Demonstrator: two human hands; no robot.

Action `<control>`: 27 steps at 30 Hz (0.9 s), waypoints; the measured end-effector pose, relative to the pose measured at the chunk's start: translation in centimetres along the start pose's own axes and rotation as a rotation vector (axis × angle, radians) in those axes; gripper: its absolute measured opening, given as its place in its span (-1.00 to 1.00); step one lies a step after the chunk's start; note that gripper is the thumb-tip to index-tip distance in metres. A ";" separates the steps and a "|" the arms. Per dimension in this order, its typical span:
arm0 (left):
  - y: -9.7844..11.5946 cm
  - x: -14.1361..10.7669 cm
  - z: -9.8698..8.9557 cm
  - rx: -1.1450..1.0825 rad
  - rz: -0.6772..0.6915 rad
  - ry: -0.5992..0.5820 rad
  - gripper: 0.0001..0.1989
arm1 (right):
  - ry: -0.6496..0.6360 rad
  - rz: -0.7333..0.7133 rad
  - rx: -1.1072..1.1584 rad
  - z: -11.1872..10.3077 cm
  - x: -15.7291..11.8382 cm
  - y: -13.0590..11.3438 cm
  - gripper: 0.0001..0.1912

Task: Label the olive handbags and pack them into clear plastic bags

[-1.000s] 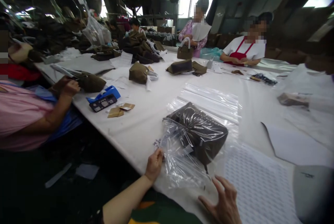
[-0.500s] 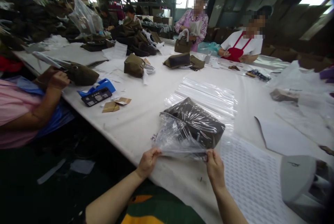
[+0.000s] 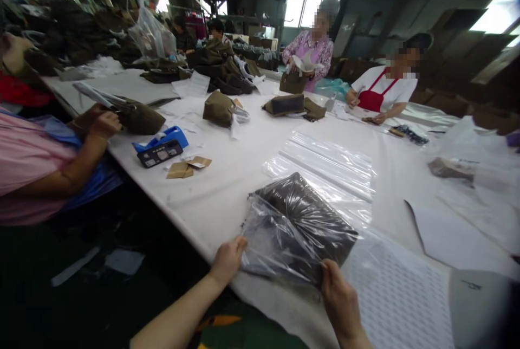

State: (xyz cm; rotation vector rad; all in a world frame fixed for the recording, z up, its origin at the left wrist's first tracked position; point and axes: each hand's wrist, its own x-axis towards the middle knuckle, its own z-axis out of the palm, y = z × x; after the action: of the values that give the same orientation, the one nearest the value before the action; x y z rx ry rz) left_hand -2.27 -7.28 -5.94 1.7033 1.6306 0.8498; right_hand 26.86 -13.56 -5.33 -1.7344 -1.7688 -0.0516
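Near the table's front edge lies a dark, flat item (image 3: 309,208), perhaps a bag, inside a clear plastic bag (image 3: 264,240). My left hand (image 3: 228,261) is closed on the plastic bag's near left corner. My right hand (image 3: 340,297) pinches its near right corner, thumb and fingers pressed together. Between the two hands the near edge of the plastic is stretched. Just beyond the wrapped item lie clear plastic bags (image 3: 325,162), flat on the white table (image 3: 195,213). The dark item's exact kind is hard to make out under the shiny film.
At the right are a printed sheet (image 3: 398,289), white paper (image 3: 459,235) and a grey device (image 3: 473,300). A phone (image 3: 160,153) leans on a blue tape dispenser (image 3: 174,135), near brown tags (image 3: 181,169). A co-worker's hand (image 3: 104,123) holds an olive bag (image 3: 142,117) at left. Two people stand across the table.
Both hands have drawn the plastic bag and its dark contents nearer to me. The plastic now covers more of the item's near side. My view has also shifted a little.
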 end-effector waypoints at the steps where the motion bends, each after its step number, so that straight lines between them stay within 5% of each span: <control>1: -0.3 -0.3 0.0 0.013 -0.047 -0.036 -0.70 | -0.041 0.028 -0.019 0.1 -0.4 -0.3 -0.70; 3: -0.6 -0.7 -0.2 0.024 -0.136 -0.079 -0.74 | -0.038 0.082 -0.062 0.4 -0.8 -0.8 -0.68; 6: 0.8 -0.9 -1.4 0.033 -0.061 0.112 -0.77 | -0.004 0.115 -0.080 0.8 -0.7 -1.1 -0.65; 9: 4.3 -0.4 -1.6 0.104 0.420 0.184 -0.72 | -0.004 0.111 -0.066 0.8 -0.3 -1.3 -0.65; 12: 7.1 0.9 0.9 0.271 0.773 -0.095 -0.57 | -0.003 0.107 -0.035 0.5 0.0 -1.6 -0.65; 18: 4.1 3.4 6.8 0.411 0.711 -0.160 -0.45 | -0.057 0.353 0.236 -0.1 -0.1 -1.6 -0.49; 27: 3.3 4.0 7.1 0.316 0.698 -0.086 -0.46 | 0.003 0.397 0.470 0.4 0.0 -1.2 -0.56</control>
State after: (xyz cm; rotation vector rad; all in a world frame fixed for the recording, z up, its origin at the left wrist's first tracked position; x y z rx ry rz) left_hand 5.50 -3.45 -7.41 2.5631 1.1464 0.8319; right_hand 25.54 -13.53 -5.19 -1.6849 -1.2708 0.4905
